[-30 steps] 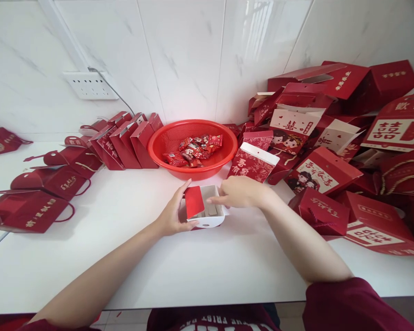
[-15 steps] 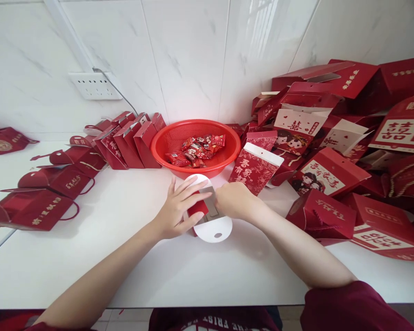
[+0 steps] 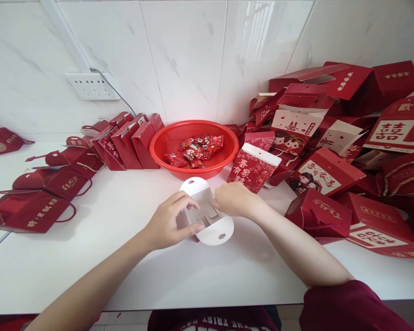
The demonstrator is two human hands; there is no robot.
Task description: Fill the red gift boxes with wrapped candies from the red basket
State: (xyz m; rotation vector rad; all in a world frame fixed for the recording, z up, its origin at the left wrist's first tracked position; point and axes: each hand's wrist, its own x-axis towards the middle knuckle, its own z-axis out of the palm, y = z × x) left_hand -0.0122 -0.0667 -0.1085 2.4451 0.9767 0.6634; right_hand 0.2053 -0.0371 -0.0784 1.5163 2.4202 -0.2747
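Observation:
In front of the basket, a small red paper candy box point(image 3: 207, 207) stands upright on the table, its top open and its white inside facing up. Interlocking tabs show on its floor. Two white rounded flaps, each with a hole, spread out at its far and near ends. My left hand point(image 3: 172, 220) curves round the left side of the box, with thumb and fingers apart on its rim. At the right rim, my right hand point(image 3: 232, 198) is closed on the box wall, its fingertips partly hidden. No sweets show inside the box.
Behind the box is a red plastic basket point(image 3: 155, 149) with wrapped sweets point(image 3: 196, 151). Several red boxes point(image 3: 37, 207) are lined up at the left. Piled at the right are many red gift boxes point(image 3: 326, 172). A power socket point(image 3: 91, 86) is on the tiled wall.
The red panel that lay over the box's left side under my left hand has gone from the opening. My left hand's fingers have curled in; my right hand stays at the right wall.

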